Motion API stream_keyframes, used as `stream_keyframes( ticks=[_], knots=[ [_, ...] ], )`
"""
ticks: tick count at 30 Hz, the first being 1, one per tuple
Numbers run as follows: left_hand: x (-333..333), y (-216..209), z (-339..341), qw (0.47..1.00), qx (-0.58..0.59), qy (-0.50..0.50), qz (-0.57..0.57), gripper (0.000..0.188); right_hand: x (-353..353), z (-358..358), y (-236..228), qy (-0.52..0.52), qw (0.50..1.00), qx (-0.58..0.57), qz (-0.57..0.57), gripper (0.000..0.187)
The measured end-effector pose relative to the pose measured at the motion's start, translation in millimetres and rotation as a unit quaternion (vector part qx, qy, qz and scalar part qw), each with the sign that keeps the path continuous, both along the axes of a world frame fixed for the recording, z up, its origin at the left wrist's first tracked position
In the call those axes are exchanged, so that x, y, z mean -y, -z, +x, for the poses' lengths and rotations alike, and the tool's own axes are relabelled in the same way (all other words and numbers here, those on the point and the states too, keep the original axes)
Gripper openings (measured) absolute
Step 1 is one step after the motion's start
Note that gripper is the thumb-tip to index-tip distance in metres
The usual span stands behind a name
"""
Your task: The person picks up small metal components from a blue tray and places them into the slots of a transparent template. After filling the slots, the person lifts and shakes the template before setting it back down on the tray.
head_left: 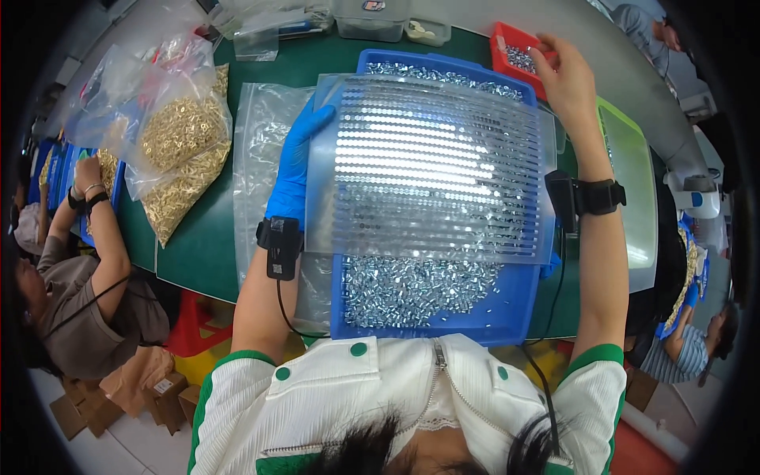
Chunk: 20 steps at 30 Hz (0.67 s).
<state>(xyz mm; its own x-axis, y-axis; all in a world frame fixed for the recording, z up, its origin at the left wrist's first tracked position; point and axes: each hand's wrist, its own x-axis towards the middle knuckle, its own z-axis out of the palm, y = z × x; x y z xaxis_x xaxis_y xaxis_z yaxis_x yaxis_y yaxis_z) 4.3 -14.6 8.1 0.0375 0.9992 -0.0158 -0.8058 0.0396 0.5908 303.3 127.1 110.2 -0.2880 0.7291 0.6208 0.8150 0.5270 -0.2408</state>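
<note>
My left hand (291, 162), in a blue glove, grips the left edge of a clear plastic plate (321, 218). Rows of small shiny metal pieces (419, 150) cover the plate. It lies tilted across a blue tray (516, 313), which holds a heap of loose silvery metal pieces (408, 293). My bare right hand (571, 85) hangs at the side of a small red bin (504, 70) of similar pieces, thumb and fingers apart. Nothing shows between them. Part of the tray is visible only through the plate.
Bags of brass-coloured parts (178, 134) lie on the green table (210, 265) at left, beside a flat clear bag (249, 174). A yellow-green tray (637, 182) stands at right. Clear containers (370, 25) line the back. Co-workers sit on both sides.
</note>
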Motion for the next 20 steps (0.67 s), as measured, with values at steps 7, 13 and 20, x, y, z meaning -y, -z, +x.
stream_keyframes(
  ticks=[7,13,20],
  knots=[
    [0.4,6.2,-6.0,1.000,-0.009,-0.019,0.006,0.057,47.9,53.9,38.5,0.014,0.982,-0.044,-0.186,0.029],
    [0.7,4.0,0.6,0.999,-0.033,-0.034,0.006,0.060,96.4,75.3,65.6,0.048,0.947,-0.159,-0.274,0.029],
    [-1.4,8.5,-3.6,0.999,-0.039,-0.012,0.010,0.062,121.7,105.2,78.3,0.021,0.859,-0.239,-0.453,0.032]
  ],
)
